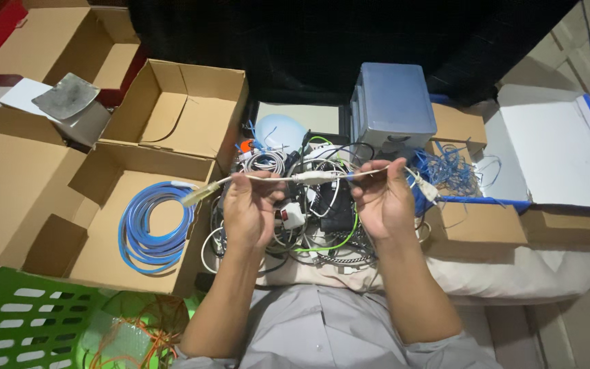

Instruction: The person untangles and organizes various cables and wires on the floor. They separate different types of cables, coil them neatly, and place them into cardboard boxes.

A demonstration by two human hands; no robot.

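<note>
In the head view, a thin pale-grey cable with a beige connector plug at its left tip (295, 177) is held stretched level between the two hands, above a tangled heap of white, black and green cables and adapters (312, 225). The left hand (250, 208) is closed on the cable near the plug end, its fingers pinched around it; the right hand (380, 201) is clamped on the same cable further along, and the two hands are kept apart with a thicker whitish joint seen between them. To the left, a coiled blue cable (155, 225) is laid flat in an open brown cardboard box (56, 246), and a second open cardboard box (182, 109) behind it is seen with nothing showing inside. A grey-blue plastic box (394, 102) is stood behind the heap, and loose thin blue wires (448, 167) are piled over a small cardboard box (476, 222) to the right. A green slotted plastic basket (22, 321) is cut off at the lower left corner, orange wire being seen beside it. How the cable runs on past the right hand cannot be told among the tangle.
</note>
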